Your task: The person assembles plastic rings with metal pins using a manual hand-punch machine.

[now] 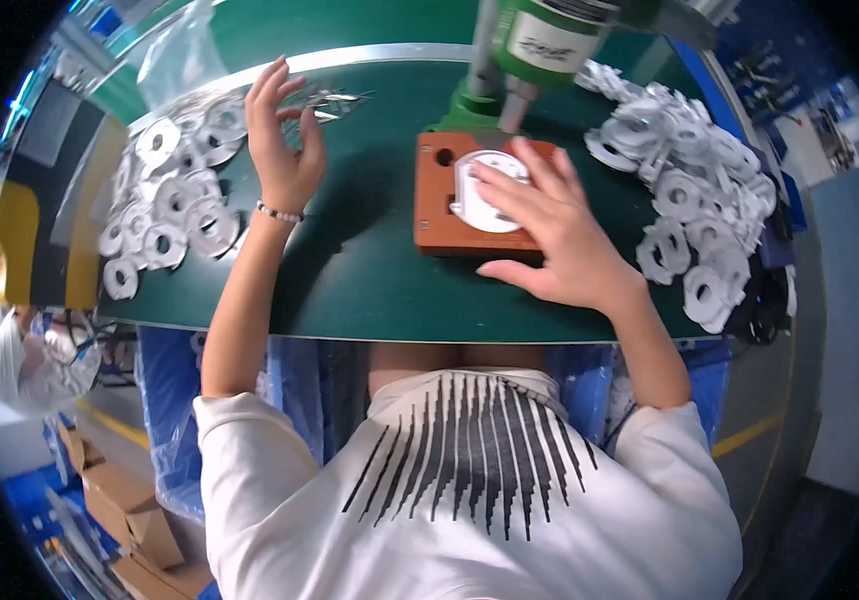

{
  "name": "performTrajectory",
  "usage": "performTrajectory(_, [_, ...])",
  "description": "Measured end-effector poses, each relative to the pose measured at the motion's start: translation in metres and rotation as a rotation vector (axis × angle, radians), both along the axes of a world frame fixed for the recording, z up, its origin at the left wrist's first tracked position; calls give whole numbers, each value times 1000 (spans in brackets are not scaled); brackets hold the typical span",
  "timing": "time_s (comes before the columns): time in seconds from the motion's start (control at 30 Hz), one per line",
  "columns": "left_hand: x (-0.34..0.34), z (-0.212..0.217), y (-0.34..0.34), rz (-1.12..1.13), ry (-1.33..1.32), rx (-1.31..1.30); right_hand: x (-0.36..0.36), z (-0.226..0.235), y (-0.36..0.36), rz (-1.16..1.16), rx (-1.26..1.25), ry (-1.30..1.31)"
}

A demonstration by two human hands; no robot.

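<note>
- An orange-brown block (437, 215) sits on the green counter (380, 290), in front of the seated person; I place everything else by it.
- The white disc (472, 208) lies flat on top of the block, partly covered by the person's right hand (570, 235).
- The right hand comes in from the block's right. Its fingers (515, 200) are spread and stretched out above the disc, one reaching across its face; none curls around it. How firmly they press, if at all, I can't tell.
- The right thumb is splayed away from the rest, its tip by the block's near edge, clear of the disc.
- The left hand (285, 150) is raised well to the left of the block, palm turned inward, digits loosely extended and holding nothing I can see. A beaded bracelet (280, 213) circles that wrist.
- Beyond that hand, left of the block and farther back, lie thin metal pieces (340, 103).
- A loose heap of pale rings (175, 200) spreads far to the block's left; a taller pile of pale ring-shaped parts (695, 180) stands to its right.
- A green machine (540, 45) rises behind the block, its grey nose (517, 108) pointing down toward the block's far edge.
</note>
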State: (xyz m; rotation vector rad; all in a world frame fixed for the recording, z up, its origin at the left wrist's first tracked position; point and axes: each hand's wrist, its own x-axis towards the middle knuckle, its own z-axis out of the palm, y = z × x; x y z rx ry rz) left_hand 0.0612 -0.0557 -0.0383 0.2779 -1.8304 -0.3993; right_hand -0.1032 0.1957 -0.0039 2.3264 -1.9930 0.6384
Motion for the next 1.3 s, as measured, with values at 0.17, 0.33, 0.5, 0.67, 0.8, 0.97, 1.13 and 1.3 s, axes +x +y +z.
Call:
performTrajectory(0.17, [58, 37, -55, 230, -609, 196, -4, -2, 6, -49, -323, -192])
performTrajectory(0.33, [78, 30, -71, 448, -1305, 181, -15, -9, -2, -49, -479, -272])
performTrajectory(0.5, [65, 16, -64, 688, -1387, 126, -20, -11, 5, -66, -509, -277])
performTrajectory(0.67, [53, 13, -56, 729, -1439, -94, -21, -9, 5, -62, -516, -287])
performTrajectory(0.8, [69, 6, -66, 591, -1404, -90, -24, -11, 7, -56, -549, -331])
performTrajectory(0.97, [67, 20, -63, 382, -1007, 74, -28, -13, 7, -61, -585, -335])
performTrajectory(1.13, [28, 40, -25, -103, -651, 618, -24, -8, -5, 23, -568, -330])
performTrajectory(1.3, [-20, 57, 30, -581, -522, 758, -23, -13, -9, 151, -378, -314])
